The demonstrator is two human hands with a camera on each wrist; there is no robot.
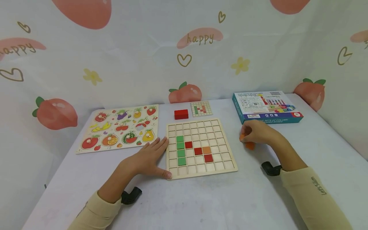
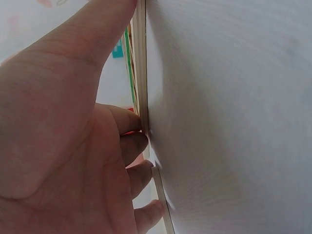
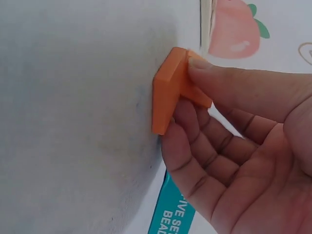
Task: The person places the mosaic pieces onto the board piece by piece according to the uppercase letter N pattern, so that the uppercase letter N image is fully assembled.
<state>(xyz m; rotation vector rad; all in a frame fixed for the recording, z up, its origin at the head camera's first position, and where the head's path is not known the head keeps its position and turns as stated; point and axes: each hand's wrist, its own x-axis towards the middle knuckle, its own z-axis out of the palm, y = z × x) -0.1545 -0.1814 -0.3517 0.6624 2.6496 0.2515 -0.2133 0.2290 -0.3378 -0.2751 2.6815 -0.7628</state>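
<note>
My left hand (image 1: 145,161) lies with its fingers spread at the left edge of a wooden grid board (image 1: 201,171), the thumb on its near left corner. Set in the board are several green tiles (image 1: 181,153), three red tiles (image 1: 198,151) and an orange tile (image 1: 206,150). To the right of the board, my right hand (image 1: 260,131) pinches an orange square tile (image 3: 196,90) between thumb and fingers. Another orange tile piece (image 3: 165,95) is on the table, right against the pinched one. My fingers partly hide both.
Beyond the board are a red block stack (image 1: 181,114) and a small pattern card (image 1: 201,109). A fruit peg puzzle (image 1: 120,127) lies at the left. At the back right is a teal-edged box (image 1: 267,107), close behind my right hand. A printed cloth backdrop borders the table.
</note>
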